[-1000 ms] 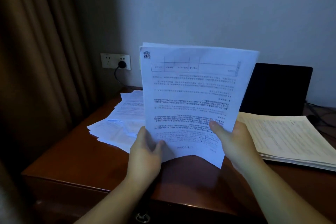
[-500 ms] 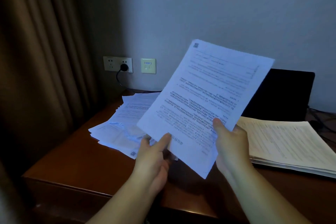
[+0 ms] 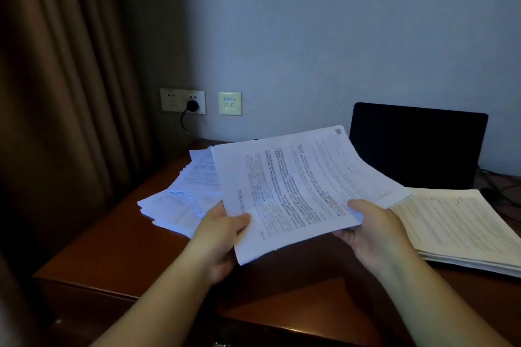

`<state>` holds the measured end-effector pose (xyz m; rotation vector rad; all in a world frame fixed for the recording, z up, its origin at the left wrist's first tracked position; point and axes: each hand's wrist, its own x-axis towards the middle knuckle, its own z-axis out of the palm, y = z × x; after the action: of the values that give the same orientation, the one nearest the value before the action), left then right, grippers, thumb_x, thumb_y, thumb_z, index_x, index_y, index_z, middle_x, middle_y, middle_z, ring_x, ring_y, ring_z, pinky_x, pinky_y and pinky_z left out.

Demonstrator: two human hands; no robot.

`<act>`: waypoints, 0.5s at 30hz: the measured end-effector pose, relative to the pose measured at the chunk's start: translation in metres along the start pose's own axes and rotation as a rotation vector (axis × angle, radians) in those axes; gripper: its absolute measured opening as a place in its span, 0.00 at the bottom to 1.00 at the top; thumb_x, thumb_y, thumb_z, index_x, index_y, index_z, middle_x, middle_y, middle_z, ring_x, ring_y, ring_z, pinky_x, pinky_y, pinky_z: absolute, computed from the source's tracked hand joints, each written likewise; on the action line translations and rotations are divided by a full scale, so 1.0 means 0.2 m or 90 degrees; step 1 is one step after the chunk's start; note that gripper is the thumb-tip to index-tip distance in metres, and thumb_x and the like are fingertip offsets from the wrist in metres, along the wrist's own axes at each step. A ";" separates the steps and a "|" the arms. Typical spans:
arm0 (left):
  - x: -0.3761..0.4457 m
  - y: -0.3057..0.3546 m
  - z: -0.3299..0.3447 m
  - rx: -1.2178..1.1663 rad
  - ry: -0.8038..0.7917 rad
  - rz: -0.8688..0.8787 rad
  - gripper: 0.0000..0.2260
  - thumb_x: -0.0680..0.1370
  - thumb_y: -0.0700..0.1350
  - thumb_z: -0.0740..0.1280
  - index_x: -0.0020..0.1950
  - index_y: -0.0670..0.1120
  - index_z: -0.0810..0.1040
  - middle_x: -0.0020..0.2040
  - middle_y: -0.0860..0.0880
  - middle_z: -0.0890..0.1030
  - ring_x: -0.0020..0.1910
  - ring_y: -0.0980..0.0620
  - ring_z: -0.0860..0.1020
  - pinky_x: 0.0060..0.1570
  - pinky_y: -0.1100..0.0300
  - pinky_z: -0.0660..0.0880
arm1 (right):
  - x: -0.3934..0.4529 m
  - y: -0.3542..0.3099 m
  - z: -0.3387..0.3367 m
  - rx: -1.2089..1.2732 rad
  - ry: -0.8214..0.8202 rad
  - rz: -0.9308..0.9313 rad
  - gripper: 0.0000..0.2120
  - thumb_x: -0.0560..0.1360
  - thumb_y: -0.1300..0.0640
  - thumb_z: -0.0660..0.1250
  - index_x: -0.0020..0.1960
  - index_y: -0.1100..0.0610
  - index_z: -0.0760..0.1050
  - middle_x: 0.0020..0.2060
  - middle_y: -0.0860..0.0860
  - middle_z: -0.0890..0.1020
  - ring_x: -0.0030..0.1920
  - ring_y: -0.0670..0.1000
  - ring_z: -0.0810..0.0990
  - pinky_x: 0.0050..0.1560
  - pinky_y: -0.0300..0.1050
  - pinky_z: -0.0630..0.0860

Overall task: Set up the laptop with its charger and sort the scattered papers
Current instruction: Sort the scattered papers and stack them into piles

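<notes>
Now, from the head view: both hands are up over the desk (image 3: 118, 236) with a few printed sheets (image 3: 298, 186) held almost flat between them. The left hand (image 3: 218, 239) pinches the near left edge, thumb on top; the right hand (image 3: 375, 231) grips the near right corner, thumb over the top and fingers curled beneath. The sheets hang in the air between two heaps. On the left lies the loose pile (image 3: 183, 194), fanned and crooked, clearly not sorted yet. On the right sits the squared stack (image 3: 462, 231), edges lined up, looking like the finished side.

Behind that stack stands the laptop (image 3: 417, 146), lid raised, screen dark. A black plug (image 3: 193, 105) sits in the wall socket (image 3: 182, 100), its cord dropping behind the papers; more cables (image 3: 501, 191) trail off at the far right. Whether that cord reaches the laptop, I can't tell.

So my read: charger likely in, sorting roughly midway, with the left pile to go.
</notes>
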<state>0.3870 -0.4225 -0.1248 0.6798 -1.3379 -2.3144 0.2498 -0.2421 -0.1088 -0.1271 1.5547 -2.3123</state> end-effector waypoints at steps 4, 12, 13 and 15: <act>-0.04 0.02 0.01 -0.198 -0.029 -0.095 0.10 0.84 0.42 0.63 0.64 0.45 0.78 0.57 0.40 0.86 0.52 0.41 0.85 0.31 0.52 0.83 | 0.00 0.03 0.05 0.046 0.057 -0.048 0.15 0.82 0.69 0.59 0.60 0.52 0.76 0.50 0.52 0.85 0.47 0.56 0.86 0.29 0.46 0.80; -0.07 -0.16 0.26 -0.236 -0.012 -0.020 0.13 0.82 0.40 0.66 0.66 0.49 0.78 0.59 0.46 0.86 0.57 0.45 0.85 0.51 0.48 0.82 | -0.07 0.16 0.25 0.161 0.127 -0.110 0.19 0.82 0.69 0.59 0.64 0.50 0.77 0.49 0.48 0.87 0.51 0.54 0.86 0.38 0.54 0.84; -0.05 -0.16 0.29 -0.225 0.032 -0.005 0.12 0.83 0.38 0.65 0.64 0.50 0.79 0.57 0.46 0.86 0.55 0.45 0.84 0.55 0.47 0.81 | -0.09 0.18 0.27 0.166 0.115 -0.111 0.18 0.82 0.68 0.59 0.61 0.49 0.78 0.47 0.46 0.87 0.49 0.53 0.87 0.38 0.54 0.84; -0.01 -0.15 0.34 -0.232 0.114 0.034 0.17 0.81 0.32 0.64 0.65 0.49 0.79 0.56 0.46 0.87 0.55 0.46 0.84 0.61 0.45 0.79 | -0.15 0.22 0.30 0.155 0.072 -0.113 0.17 0.83 0.67 0.60 0.57 0.45 0.77 0.44 0.42 0.87 0.47 0.49 0.87 0.39 0.53 0.85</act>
<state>0.3467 -0.3607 -0.1209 0.6995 -0.8160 -2.3062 0.3038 -0.2996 -0.1210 -0.0762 1.3453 -2.6701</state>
